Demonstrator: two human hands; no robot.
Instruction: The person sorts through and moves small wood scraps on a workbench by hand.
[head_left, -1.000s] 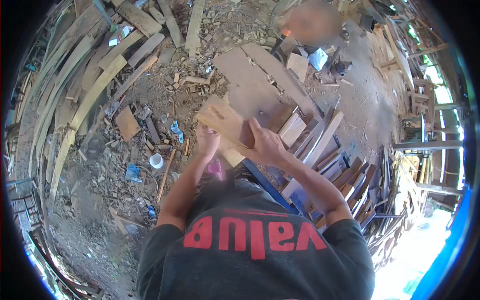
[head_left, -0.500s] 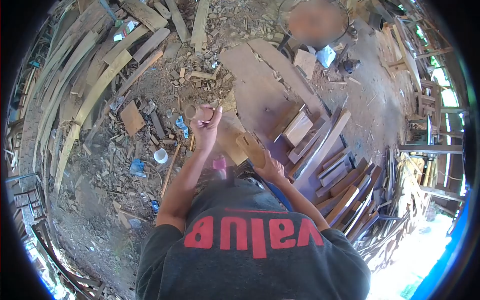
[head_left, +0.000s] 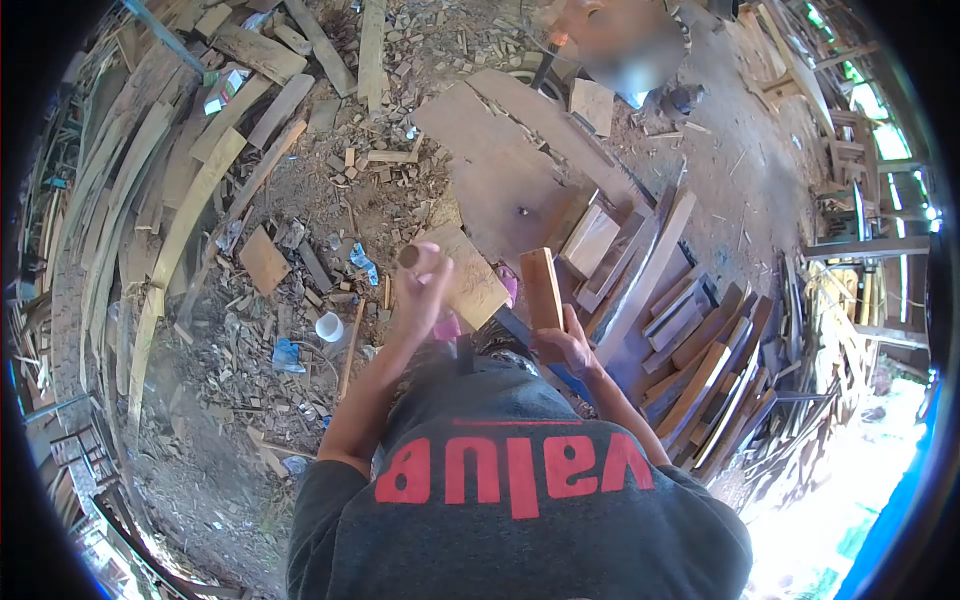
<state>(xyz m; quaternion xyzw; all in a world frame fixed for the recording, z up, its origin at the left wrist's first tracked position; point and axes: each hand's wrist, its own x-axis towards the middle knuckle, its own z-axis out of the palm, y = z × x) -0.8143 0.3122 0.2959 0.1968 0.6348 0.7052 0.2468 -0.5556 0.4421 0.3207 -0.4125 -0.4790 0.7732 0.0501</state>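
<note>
My left hand [head_left: 418, 300] is raised in front of me, its fingers wrapped round a short brown cylinder [head_left: 408, 256]. One round end of it shows above the fingers; the rest is hidden by my hand. In my right hand [head_left: 566, 342] is a flat, oblong wooden block [head_left: 542, 290], gripped near its lower end and tilted upright. Below and between the hands lies a pale board [head_left: 474, 284], its near corner pointing toward my lap. The held cylinder and block are apart.
A large flat panel [head_left: 480, 135] spreads out ahead. Cut timber [head_left: 700, 385] is stacked at right, and long planks [head_left: 190, 215] lie along the left. Offcuts, chips and a white cup [head_left: 329, 326] litter the ground. Another person [head_left: 620, 45], blurred, is at the top.
My left hand has come down slightly and turned, its cylinder now end-up. My right hand has moved right and tipped the block more upright. The view has shifted a little.
</note>
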